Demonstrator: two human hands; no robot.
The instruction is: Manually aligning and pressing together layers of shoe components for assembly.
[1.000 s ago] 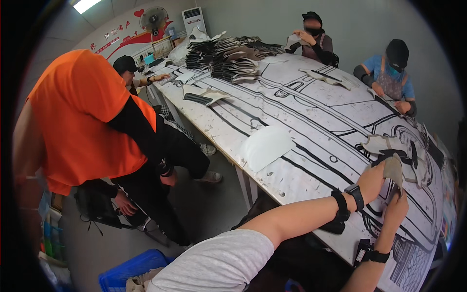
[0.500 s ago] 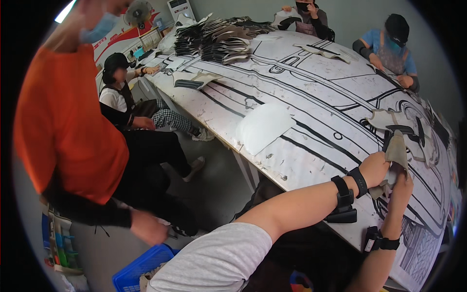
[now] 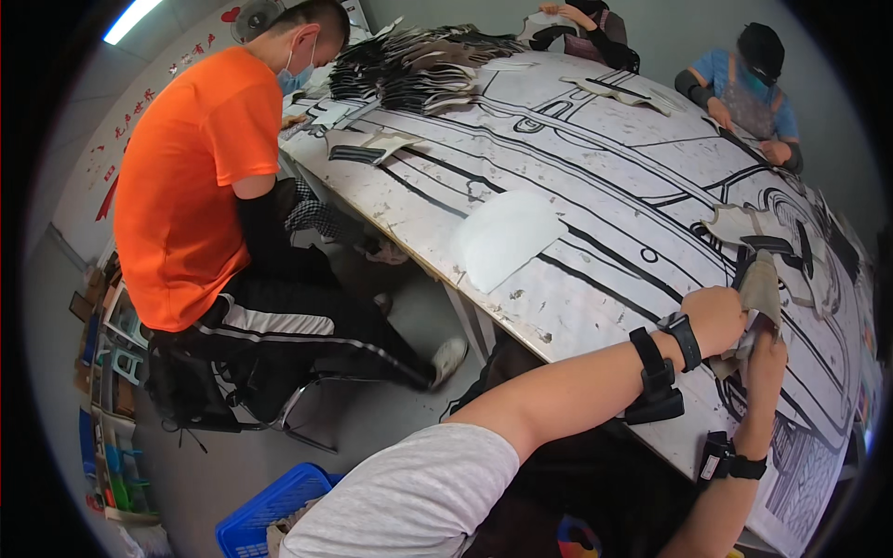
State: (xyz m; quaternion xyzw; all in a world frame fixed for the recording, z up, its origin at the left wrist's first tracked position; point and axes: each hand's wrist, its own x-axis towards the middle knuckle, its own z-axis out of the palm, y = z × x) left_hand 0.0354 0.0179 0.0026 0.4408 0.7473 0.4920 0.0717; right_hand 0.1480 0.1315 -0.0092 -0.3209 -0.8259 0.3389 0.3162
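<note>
At the right side of the table (image 3: 595,307), my left hand (image 3: 716,319) is closed on a beige fabric piece (image 3: 763,284) with a dark strip along its edge. My right hand (image 3: 766,350) grips the same piece from below, and part of its fingers is hidden behind the fabric. The piece is folded and stands up from the tabletop. Just beyond it lie more beige pieces with black strips (image 3: 744,226). A white rounded sheet (image 3: 507,242) rests flat on the table, left of my hands.
A tall stack of dark and beige pieces (image 3: 409,74) sits at the table's far end. A person in an orange shirt (image 3: 200,177) sits at the left edge. Two co-workers handle pieces across the table. A blue basket (image 3: 270,507) stands on the floor beside me.
The person in orange has gone from standing close on the left to sitting farther along the table. My hands keep nearly the same place on the fabric piece.
</note>
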